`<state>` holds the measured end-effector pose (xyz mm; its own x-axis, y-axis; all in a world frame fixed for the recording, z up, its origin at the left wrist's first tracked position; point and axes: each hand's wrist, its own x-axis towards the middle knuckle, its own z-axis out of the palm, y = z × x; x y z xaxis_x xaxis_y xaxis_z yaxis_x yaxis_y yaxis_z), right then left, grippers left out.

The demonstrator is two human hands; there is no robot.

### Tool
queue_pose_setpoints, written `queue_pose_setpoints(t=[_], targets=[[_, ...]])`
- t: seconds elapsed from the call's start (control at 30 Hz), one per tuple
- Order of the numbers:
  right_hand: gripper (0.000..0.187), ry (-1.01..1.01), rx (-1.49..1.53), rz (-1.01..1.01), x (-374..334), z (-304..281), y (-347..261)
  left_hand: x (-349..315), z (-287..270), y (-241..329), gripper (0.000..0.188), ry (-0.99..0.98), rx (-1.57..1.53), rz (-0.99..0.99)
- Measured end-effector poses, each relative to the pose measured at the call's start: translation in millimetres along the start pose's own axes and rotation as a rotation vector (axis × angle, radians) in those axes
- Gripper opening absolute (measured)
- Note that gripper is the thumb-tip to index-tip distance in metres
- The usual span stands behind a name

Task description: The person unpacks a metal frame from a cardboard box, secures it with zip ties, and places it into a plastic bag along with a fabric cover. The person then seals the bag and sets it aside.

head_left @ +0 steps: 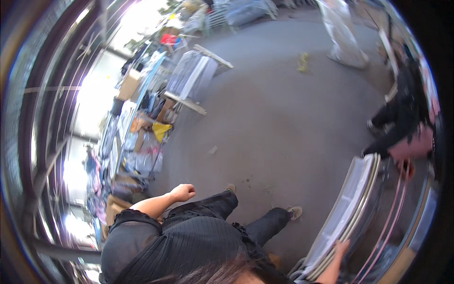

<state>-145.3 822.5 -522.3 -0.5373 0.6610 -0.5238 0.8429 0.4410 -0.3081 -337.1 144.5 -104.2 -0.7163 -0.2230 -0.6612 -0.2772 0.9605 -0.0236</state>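
My right hand (341, 248) is wrapped round the edge of a stack of flat, pale tubular frames (341, 213) with whitish sheeting on the face. The stack leans upright on its side at my right, and what kind of article it is I cannot make out. My left hand (183, 192) hangs in front of my body over the floor, fingers curled in, with nothing visible in it. It touches none of the things around it.
A person in dark trousers (402, 120) is close beyond the stack. Pink straps (385, 222) run along its right. A cluttered shelf (142, 102) lines the left, with wrapped panels (191, 78) beside it. A white sack (345, 42) and a yellowish scrap (303, 62) lie farther off.
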Motion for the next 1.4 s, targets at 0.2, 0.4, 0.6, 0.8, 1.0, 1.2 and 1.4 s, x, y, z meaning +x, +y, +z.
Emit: queue_pose_setpoints(t=[0.2, 0.4, 0.6, 0.8, 1.0, 1.2, 1.4], targets=[[0.025, -0.206, 0.620, -0.159, -116, -77, -179, -14, 23, 47, 0.027, -0.149, -0.281, 0.126], [0.019, -0.714, 0.871, -0.318, -180, -99, -357, -10, 58, 196, 0.047, -0.552, -0.677, 0.716], [0.013, -0.767, 0.715, -0.500, -231, -69, -591, 26, -50, 192, 0.112, -0.388, -0.737, 0.596], [0.027, -0.486, 0.722, -0.682, -347, 24, -815, 105, -178, 42, 0.103, 0.055, -0.728, 0.316], [0.032, -0.570, 0.825, -1.083, -437, 48, -911, 122, -239, -108, 0.072, 0.298, -0.906, 0.427], [0.069, -0.761, 0.593, -0.700, -341, 163, -956, 164, -304, -224, 0.068, 0.435, -0.985, 0.511], [0.031, -1.356, 0.657, -0.274, -411, 258, -1112, 257, -375, -342, 0.072, 0.548, -1.229, 0.437]])
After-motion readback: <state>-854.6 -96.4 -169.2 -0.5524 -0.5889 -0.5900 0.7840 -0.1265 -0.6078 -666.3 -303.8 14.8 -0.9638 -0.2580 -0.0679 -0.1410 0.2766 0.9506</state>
